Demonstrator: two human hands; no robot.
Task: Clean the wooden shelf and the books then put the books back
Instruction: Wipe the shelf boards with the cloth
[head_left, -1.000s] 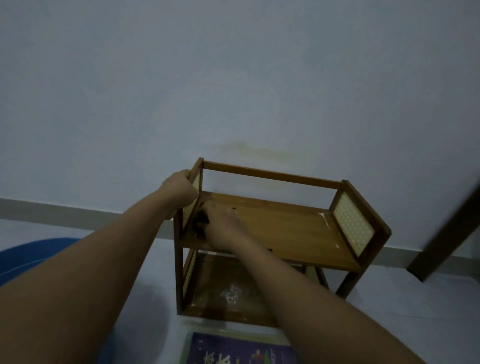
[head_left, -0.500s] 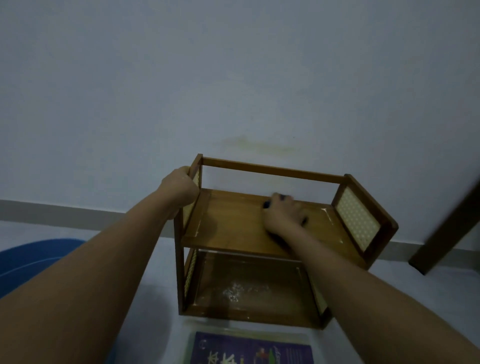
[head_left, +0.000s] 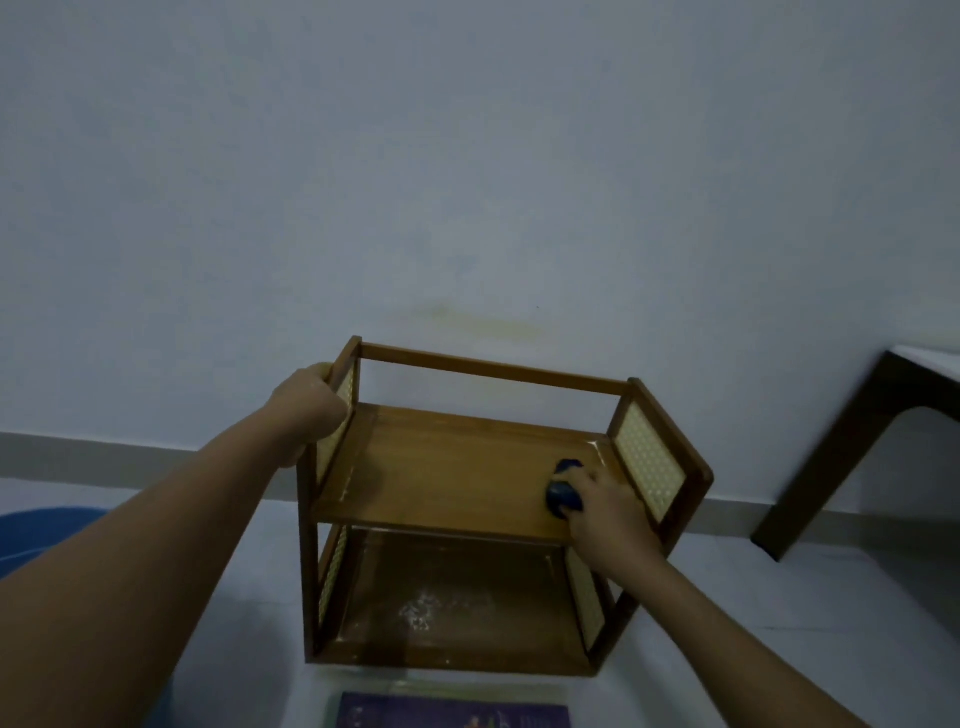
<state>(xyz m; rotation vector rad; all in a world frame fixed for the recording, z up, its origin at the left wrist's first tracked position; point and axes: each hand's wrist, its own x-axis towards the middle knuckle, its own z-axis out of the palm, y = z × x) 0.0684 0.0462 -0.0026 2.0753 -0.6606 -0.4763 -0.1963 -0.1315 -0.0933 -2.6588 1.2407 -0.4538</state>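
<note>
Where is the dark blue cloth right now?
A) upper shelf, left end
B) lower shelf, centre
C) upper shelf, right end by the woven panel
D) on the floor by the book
C: the right hand presses the dark blue cloth on the upper shelf beside the right woven panel.

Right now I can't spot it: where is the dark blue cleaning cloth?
The dark blue cleaning cloth lies under the right hand on the wooden shelf's top board, at its right end.

- wooden shelf (head_left: 447, 467): brown wood, smooth, slight sheen
- side panels (head_left: 649, 467): pale woven cane, textured
- cloth (head_left: 563, 496): dark blue, matt
- book (head_left: 452, 714): glossy purple cover
- wall (head_left: 467, 156): matt paint
</note>
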